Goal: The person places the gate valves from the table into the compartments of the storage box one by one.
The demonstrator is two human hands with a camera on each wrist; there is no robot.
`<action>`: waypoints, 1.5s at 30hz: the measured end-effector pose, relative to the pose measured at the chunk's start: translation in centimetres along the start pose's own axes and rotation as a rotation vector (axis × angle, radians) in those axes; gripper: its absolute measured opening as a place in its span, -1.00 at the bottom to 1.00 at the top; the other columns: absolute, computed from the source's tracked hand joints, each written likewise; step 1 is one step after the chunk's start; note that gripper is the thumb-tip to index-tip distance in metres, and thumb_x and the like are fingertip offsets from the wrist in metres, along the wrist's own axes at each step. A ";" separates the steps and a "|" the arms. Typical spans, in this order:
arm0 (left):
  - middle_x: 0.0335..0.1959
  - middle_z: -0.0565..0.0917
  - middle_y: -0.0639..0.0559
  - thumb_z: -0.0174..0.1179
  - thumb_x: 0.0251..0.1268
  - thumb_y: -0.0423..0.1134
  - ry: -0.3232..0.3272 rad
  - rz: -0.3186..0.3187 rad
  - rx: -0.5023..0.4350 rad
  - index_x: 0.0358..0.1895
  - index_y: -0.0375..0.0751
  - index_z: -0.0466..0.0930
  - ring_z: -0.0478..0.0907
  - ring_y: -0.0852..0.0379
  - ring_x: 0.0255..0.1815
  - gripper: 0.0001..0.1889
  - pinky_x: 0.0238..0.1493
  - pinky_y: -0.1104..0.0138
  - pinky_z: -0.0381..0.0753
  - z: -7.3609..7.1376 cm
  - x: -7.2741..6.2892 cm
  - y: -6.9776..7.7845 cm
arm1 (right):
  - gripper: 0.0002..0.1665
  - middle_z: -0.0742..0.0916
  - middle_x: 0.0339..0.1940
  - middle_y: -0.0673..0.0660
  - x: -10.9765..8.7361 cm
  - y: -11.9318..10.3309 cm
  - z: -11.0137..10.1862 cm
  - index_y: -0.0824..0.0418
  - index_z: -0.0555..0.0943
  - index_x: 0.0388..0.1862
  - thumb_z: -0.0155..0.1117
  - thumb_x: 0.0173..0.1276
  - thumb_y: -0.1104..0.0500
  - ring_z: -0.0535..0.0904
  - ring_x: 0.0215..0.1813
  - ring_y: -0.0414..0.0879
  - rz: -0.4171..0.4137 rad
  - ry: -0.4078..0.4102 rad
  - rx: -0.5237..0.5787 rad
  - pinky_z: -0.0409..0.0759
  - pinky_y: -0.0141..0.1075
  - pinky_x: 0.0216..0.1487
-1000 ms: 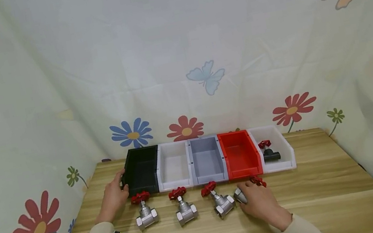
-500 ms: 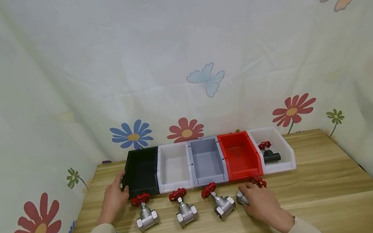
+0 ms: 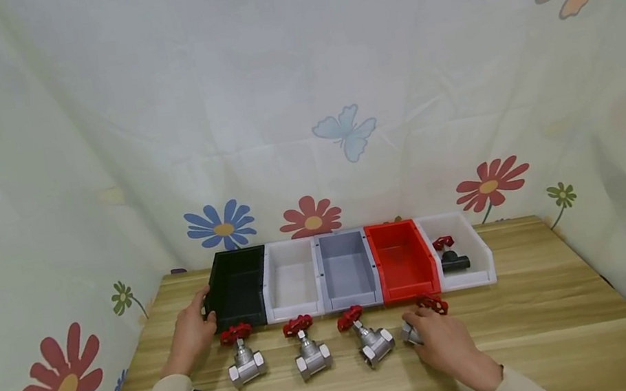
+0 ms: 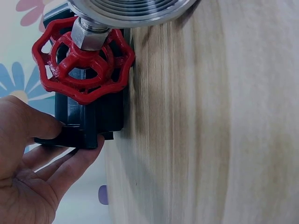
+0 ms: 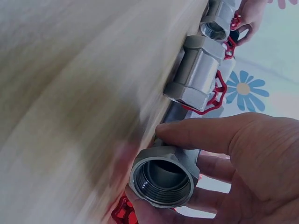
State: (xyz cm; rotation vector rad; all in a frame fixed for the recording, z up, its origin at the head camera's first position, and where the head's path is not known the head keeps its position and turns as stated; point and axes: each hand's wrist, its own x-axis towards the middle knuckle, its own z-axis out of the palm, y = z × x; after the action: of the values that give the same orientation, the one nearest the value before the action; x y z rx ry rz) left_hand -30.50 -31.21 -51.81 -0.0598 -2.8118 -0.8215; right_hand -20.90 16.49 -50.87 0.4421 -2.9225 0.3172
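Note:
My left hand (image 3: pixel 189 332) holds the left side of the black bin (image 3: pixel 241 322); in the left wrist view the thumb and fingers pinch the bin's edge. At the right end of a row of valves, my right hand (image 3: pixel 447 343) grips a silver gate valve (image 5: pixel 163 182) with a red handwheel (image 3: pixel 433 303). Thumb and fingers curl round its metal body, the threaded opening facing the right wrist camera. That valve lies at the table surface, before the red bin; my hand hides much of it. Another silver valve (image 3: pixel 375 342) stands to its left, apart from the hand.
Further left lie two more red-wheeled valves, a middle one (image 3: pixel 313 356) and a left one (image 3: pixel 246 364). Behind are a white bin (image 3: pixel 297 311), a grey bin (image 3: pixel 353 301), a red bin (image 3: pixel 411 290) and a right white bin (image 3: pixel 478 277) holding a black valve (image 3: pixel 454 261).
My right hand has shifted slightly to the right with the valve, widening the gap to the neighbouring valve. My left hand stays on the black bin.

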 end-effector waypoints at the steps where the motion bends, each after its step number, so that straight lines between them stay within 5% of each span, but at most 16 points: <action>1: 0.23 0.49 -0.52 0.08 0.31 -0.39 0.002 -0.001 -0.002 0.45 -0.31 0.20 0.53 -0.41 0.14 -0.38 0.12 -0.19 0.50 0.0 0.0 0.0 | -0.44 0.73 0.02 0.16 0.0 0.0 -0.1 0.11 0.67 0.02 0.54 -0.05 0.24 0.68 -0.12 0.05 0.001 -0.003 0.003 0.62 -0.03 -0.34; 11: 0.24 0.48 -0.53 0.08 0.32 -0.39 -0.016 -0.013 -0.001 0.45 -0.31 0.19 0.51 -0.42 0.17 -0.38 0.13 -0.19 0.49 -0.2 0.1 0.3 | -0.47 0.72 -0.02 0.13 -0.4 -0.1 -1.2 0.11 0.66 0.02 0.53 -0.01 0.27 0.66 -0.19 0.09 -0.015 -0.006 0.044 0.64 0.00 -0.23; 29: 0.24 0.47 -0.54 0.07 0.33 -0.39 -0.017 -0.018 0.000 0.46 -0.32 0.18 0.48 -0.45 0.20 -0.38 0.16 -0.21 0.48 -0.2 0.0 0.3 | -0.43 0.69 0.11 0.19 -0.3 -0.2 -3.4 0.12 0.68 0.07 0.48 0.02 0.40 0.65 0.04 0.16 -0.064 -0.038 0.110 0.61 0.11 0.08; 39: 0.27 0.45 -0.52 0.05 0.34 -0.37 -0.031 -0.030 -0.004 0.48 -0.29 0.15 0.45 -0.46 0.22 -0.37 0.17 -0.21 0.46 -0.3 0.0 0.3 | -0.42 0.72 0.03 0.11 0.6 0.3 -4.9 0.14 0.70 0.00 0.40 -0.04 0.52 0.68 -0.11 0.00 -0.186 0.029 0.103 0.68 -0.06 -0.07; 45: 0.26 0.45 -0.54 0.05 0.34 -0.38 -0.029 -0.023 -0.001 0.47 -0.30 0.16 0.46 -0.46 0.22 -0.37 0.18 -0.22 0.45 -0.2 -0.1 0.2 | -0.42 0.72 0.04 0.11 1.1 0.5 -5.9 0.15 0.69 0.02 0.38 -0.01 0.54 0.67 -0.03 0.04 -0.200 0.027 0.100 0.66 -0.03 0.04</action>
State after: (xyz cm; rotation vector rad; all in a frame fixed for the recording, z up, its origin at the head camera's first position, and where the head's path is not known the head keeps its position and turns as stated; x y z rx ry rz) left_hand -30.33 -31.13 -51.52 -0.0399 -2.8441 -0.8336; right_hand -21.28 18.06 -45.08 0.7322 -2.8140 0.4384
